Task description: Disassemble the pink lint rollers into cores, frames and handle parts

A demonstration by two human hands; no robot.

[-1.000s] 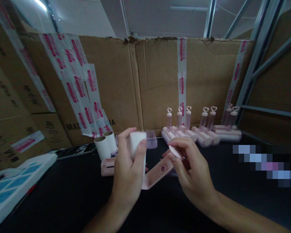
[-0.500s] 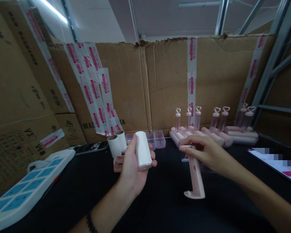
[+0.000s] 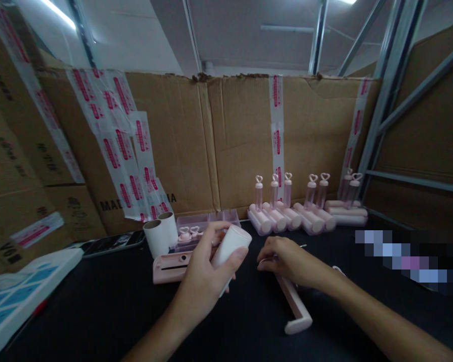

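Reading the clock from the view's centre: cardboard panel (image 3: 245, 146) is standing at 12, behind the black tabletop (image 3: 98, 311). White power strip (image 3: 33, 279) is lying at 8. Pink rolls (image 3: 275, 216) are sitting in a row near 4. Left hand (image 3: 207, 271), at 6, is gripping the white cylinder (image 3: 229, 242), which is leaning toward 1. Right hand (image 3: 289, 259) is resting over the pink bracket (image 3: 295, 304), at 5; fingers are hiding the contact, so cannot tell whether it is grasping. Two white tubes (image 3: 157, 240) are standing upright at 8.

Between left hand (image 3: 206, 264) and right hand (image 3: 290, 261), a narrow gap meets cardboard (image 3: 243, 146).
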